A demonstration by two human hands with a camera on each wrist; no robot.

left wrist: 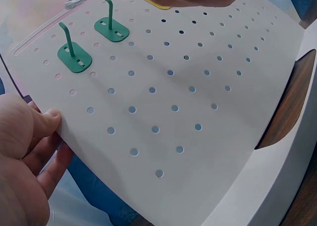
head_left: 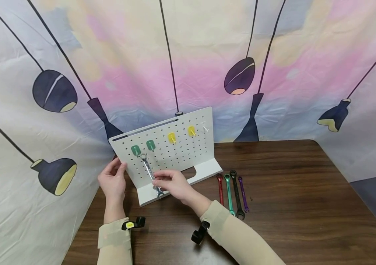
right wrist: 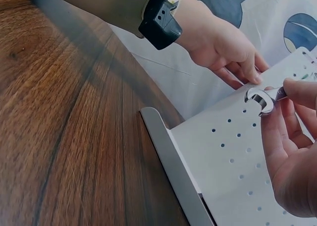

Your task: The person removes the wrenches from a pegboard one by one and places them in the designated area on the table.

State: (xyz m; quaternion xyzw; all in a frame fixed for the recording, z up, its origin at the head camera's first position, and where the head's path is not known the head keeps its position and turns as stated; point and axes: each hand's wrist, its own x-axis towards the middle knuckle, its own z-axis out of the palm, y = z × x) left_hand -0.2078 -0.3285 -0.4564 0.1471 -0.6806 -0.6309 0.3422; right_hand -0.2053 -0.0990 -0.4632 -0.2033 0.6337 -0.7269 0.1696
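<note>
A white pegboard stand (head_left: 182,162) stands tilted back on the table. My left hand (head_left: 112,180) holds its left edge, thumb (left wrist: 49,121) on the front face and fingers behind. My right hand (head_left: 174,186) pinches a silver combination wrench (head_left: 148,170) by its shaft, between thumb and fingers. The wrench's ring end points up, just below the left green hook (head_left: 136,150); its open end (right wrist: 260,101) points down, in front of the board's base. Another green hook (head_left: 150,145) sits to the right. Both green hooks (left wrist: 74,57) look bare in the left wrist view.
Two yellow hooks (head_left: 172,138) and a white hook (head_left: 205,127) are farther right on the board. Right of the stand, a red wrench (head_left: 220,189), a green wrench (head_left: 229,193), a black wrench (head_left: 237,195) and a purple wrench (head_left: 243,194) lie on the wooden table (head_left: 294,198). A patterned curtain (head_left: 201,44) hangs behind.
</note>
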